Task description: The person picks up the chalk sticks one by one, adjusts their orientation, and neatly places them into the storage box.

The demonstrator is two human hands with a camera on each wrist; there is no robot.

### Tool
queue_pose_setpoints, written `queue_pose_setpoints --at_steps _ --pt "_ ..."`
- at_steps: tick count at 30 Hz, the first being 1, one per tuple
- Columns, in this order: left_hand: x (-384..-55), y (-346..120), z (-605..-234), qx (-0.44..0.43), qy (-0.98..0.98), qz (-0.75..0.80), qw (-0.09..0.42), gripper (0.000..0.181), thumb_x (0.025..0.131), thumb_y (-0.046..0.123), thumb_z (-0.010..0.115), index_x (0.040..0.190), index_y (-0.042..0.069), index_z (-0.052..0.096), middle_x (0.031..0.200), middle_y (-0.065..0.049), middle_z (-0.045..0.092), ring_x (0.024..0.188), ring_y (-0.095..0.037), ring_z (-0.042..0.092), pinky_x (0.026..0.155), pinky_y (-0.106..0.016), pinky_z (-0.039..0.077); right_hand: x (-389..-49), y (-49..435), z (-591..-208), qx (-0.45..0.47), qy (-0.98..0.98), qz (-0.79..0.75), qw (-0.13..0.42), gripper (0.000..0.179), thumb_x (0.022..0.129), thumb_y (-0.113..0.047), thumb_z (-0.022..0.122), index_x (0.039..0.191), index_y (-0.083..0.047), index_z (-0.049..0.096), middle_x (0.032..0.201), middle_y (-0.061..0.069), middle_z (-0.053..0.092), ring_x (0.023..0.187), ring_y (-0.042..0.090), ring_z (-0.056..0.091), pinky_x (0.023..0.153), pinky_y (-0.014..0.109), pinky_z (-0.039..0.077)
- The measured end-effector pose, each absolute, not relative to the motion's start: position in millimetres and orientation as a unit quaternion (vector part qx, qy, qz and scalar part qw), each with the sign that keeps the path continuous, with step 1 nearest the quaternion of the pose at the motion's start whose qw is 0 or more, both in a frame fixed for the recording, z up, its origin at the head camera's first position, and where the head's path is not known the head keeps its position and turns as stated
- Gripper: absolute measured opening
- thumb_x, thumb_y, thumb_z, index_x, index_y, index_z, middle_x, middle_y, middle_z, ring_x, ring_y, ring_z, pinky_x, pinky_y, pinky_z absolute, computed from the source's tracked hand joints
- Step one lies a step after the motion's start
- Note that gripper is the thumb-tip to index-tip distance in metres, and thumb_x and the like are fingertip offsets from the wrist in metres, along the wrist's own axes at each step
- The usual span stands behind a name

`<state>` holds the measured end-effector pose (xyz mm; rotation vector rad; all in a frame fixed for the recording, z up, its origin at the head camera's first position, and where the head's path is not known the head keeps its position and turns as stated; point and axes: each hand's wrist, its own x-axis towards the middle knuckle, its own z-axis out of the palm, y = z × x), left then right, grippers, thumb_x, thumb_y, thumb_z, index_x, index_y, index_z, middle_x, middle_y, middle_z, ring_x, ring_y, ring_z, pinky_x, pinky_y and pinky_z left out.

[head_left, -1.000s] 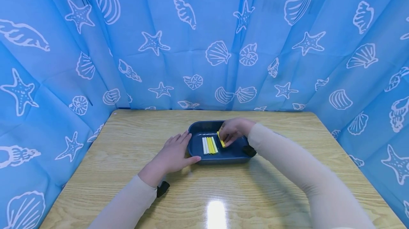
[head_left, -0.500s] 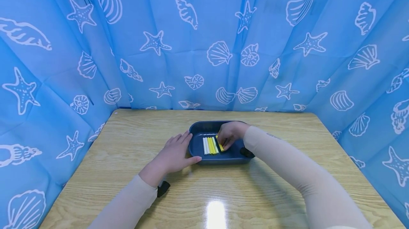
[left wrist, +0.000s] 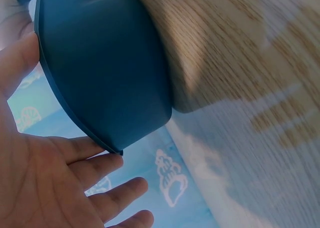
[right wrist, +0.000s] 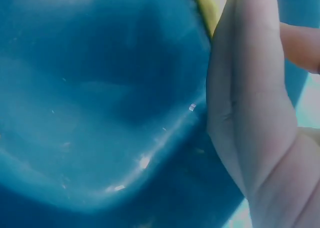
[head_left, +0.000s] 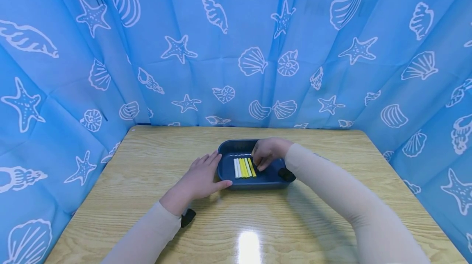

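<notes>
A dark blue tray (head_left: 258, 186) holds a row of white and yellow sticks (head_left: 241, 168) that look like chalk, lying side by side. At the row's right end lies a yellow chalk stick (head_left: 252, 168). Just beside it, inside the tray, is my right hand (head_left: 268, 153), fingers pointing down and seemingly free of the stick. Part of a yellow stick (right wrist: 206, 11) shows behind the straight fingers (right wrist: 257, 83) in the right wrist view. My left hand (head_left: 200, 177) rests spread against the tray's left end, thumb and fingertips (left wrist: 107, 163) touching the rim.
The tray stands on a wood-grain table (head_left: 166, 149), towards its far edge. A blue curtain (head_left: 228, 71) with white shells and starfish hangs behind and at both sides. Light glares off the table (head_left: 249, 247) near the front.
The right hand has brought the yellow chalk stick leftward, laid it against the row's right end, and drawn slightly away. The left hand has stayed on the tray's edge.
</notes>
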<state>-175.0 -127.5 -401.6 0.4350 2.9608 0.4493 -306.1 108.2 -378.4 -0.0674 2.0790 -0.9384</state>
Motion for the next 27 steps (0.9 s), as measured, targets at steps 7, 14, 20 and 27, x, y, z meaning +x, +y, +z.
queue_pose_setpoints --at_steps 7,14,20,27 --pt "-174.8 -127.9 -400.5 0.147 0.976 0.150 0.057 0.098 0.089 0.066 0.061 0.159 0.006 0.027 0.164 -0.014 0.023 0.150 -0.039 0.022 0.121 -0.055 0.015 -297.5 114.9 -359.8 -0.037 0.822 -0.382 0.421 0.040 0.095 0.004 0.059 0.133 0.006 0.049 0.107 0.020 0.061 0.078 0.024 0.067 0.073 0.034 0.061" --pt "-175.3 -128.0 -402.6 0.149 0.976 0.146 0.057 0.098 0.090 0.066 0.061 0.159 0.006 0.027 0.164 -0.014 0.023 0.149 -0.038 0.022 0.121 -0.055 0.016 -286.0 119.1 -347.3 -0.063 0.829 -0.376 0.409 0.039 0.097 0.001 0.059 0.134 0.007 0.047 0.110 0.019 0.058 0.081 0.025 0.065 0.073 0.036 0.061" --pt "-175.9 -128.1 -404.1 0.149 0.976 0.149 0.055 0.098 0.090 0.066 0.061 0.159 0.006 0.026 0.165 -0.014 0.023 0.150 -0.039 0.021 0.121 -0.055 0.015 -276.3 126.7 -333.1 -0.097 0.830 -0.380 0.398 0.040 0.094 0.000 0.061 0.132 0.007 0.049 0.122 0.022 0.055 0.082 0.025 0.065 0.074 0.037 0.061" --pt "-176.1 -128.6 -403.8 0.155 0.975 0.153 0.055 0.098 0.090 0.066 0.061 0.159 0.006 0.025 0.165 -0.014 0.021 0.150 -0.039 0.021 0.121 -0.056 0.014 -265.9 143.5 -318.6 -0.135 0.823 -0.394 0.386 0.036 0.095 -0.001 0.057 0.129 0.007 0.047 0.109 0.019 0.054 0.083 0.025 0.064 0.076 0.039 0.061"
